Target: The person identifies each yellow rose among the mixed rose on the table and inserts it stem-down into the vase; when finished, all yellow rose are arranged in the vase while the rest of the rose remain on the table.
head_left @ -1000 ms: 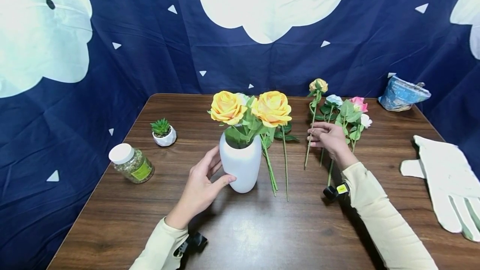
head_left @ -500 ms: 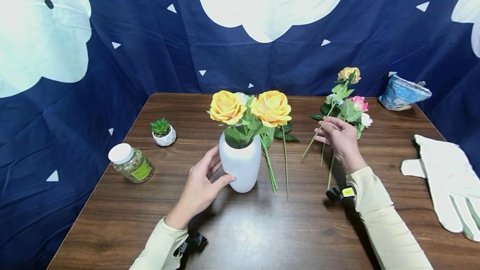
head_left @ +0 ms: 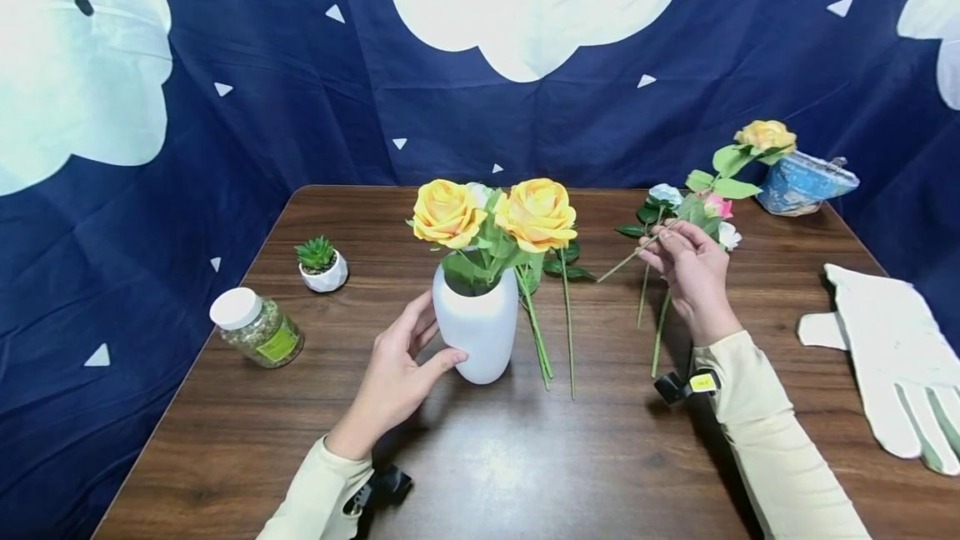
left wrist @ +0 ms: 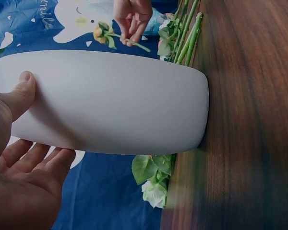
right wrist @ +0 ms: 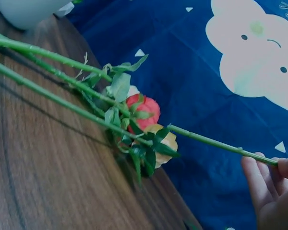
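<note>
A white vase [head_left: 477, 332] with two big yellow roses [head_left: 536, 213] stands mid-table. My left hand [head_left: 397, 373] holds it, thumb on the front and fingers round the back; in the left wrist view the thumb [left wrist: 21, 93] presses the vase [left wrist: 110, 100]. My right hand [head_left: 686, 269] pinches the stem of a small yellow rose [head_left: 765, 136], held off the table with its head up to the right. The right wrist view shows that stem [right wrist: 211, 143] leaving my fingers [right wrist: 273, 191]. White and pink roses [head_left: 718, 207] lie under it.
Loose green stems [head_left: 555, 332] lie right of the vase. A white-lidded jar [head_left: 255, 327] and a small potted succulent [head_left: 321, 263] sit at the left. A blue bag [head_left: 802, 182] and a white glove [head_left: 892, 357] are at the right. Blue cloth hangs behind.
My right hand has lifted the small yellow rose off the table and swung its head up and to the right. The left hand and vase have stayed put.
</note>
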Available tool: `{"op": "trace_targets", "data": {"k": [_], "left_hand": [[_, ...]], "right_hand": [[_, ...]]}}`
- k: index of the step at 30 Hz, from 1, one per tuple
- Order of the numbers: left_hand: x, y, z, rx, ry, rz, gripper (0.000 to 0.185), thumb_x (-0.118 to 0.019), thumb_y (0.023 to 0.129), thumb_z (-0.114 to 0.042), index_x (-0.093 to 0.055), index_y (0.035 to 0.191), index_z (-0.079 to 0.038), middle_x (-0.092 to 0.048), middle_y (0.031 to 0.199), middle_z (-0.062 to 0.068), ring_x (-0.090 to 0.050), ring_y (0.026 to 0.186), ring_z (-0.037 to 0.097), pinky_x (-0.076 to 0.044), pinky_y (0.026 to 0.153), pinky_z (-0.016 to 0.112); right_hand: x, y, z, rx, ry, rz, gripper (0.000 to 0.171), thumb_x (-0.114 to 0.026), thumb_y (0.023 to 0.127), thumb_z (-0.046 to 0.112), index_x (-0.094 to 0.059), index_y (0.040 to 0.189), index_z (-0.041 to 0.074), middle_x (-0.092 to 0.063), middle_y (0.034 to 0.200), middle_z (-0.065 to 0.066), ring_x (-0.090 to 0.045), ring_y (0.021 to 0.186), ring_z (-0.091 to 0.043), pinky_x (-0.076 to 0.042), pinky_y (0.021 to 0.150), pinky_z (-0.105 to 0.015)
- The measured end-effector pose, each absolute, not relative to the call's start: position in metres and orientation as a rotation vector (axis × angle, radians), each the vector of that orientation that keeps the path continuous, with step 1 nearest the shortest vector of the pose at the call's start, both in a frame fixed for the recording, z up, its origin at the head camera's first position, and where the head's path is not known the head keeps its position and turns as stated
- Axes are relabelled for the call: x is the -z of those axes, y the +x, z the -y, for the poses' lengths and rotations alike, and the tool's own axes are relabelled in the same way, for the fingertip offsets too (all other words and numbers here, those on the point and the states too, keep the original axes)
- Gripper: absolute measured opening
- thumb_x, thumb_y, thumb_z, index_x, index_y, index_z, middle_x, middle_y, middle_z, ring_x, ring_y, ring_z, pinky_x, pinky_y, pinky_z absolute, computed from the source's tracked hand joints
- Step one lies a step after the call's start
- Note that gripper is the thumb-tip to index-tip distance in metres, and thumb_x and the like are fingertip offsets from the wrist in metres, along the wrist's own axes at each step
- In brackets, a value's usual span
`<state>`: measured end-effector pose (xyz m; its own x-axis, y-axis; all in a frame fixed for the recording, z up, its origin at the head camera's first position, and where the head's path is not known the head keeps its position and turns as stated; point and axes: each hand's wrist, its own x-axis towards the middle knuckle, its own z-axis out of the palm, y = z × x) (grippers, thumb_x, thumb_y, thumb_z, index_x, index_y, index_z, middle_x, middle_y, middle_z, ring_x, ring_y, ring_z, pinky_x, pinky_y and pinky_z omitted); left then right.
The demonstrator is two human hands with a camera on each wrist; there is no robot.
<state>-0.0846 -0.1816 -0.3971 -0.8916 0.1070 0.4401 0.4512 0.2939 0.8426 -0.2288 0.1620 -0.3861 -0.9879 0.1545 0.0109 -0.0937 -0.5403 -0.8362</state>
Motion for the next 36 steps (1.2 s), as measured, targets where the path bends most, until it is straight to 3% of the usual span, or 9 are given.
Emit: {"op": "trace_targets", "data": {"k": [14, 28, 36], "left_hand": [[0.398, -0.085, 0.182, 1.643, -0.528, 2.241, 0.072, -0.08, 0.081, 0.015, -0.047, 0.145, 0.012, -0.056, 0.143, 0.031, -0.056, 0.132, 0.038, -0.051, 0.108, 0.024], [0.397, -0.086, 0.181, 1.665, -0.498, 2.257, 0.072, -0.079, 0.081, 0.015, -0.046, 0.145, 0.013, -0.055, 0.144, 0.031, -0.054, 0.132, 0.044, -0.05, 0.109, 0.023], [0.397, -0.086, 0.181, 1.671, -0.494, 2.253, 0.073, -0.08, 0.08, 0.015, -0.046, 0.145, 0.013, -0.056, 0.144, 0.03, -0.055, 0.132, 0.042, -0.05, 0.109, 0.023]], "right_hand": [[0.37, -0.222, -0.153, -2.599, -0.012, 1.121, 0.01, -0.053, 0.1, -0.014, -0.058, 0.098, -0.006, -0.073, 0.082, -0.013, -0.075, 0.074, -0.02, -0.067, 0.071, -0.028], [0.354, -0.214, -0.143, -2.647, 0.014, 0.85, 0.012, -0.047, 0.102, -0.014, -0.055, 0.108, -0.008, -0.068, 0.086, -0.019, -0.074, 0.077, -0.027, -0.068, 0.074, -0.032], [0.342, -0.203, -0.136, -2.621, 0.022, 0.785, 0.008, -0.049, 0.102, -0.014, -0.053, 0.105, -0.009, -0.066, 0.088, -0.019, -0.074, 0.077, -0.029, -0.068, 0.073, -0.033]]}}
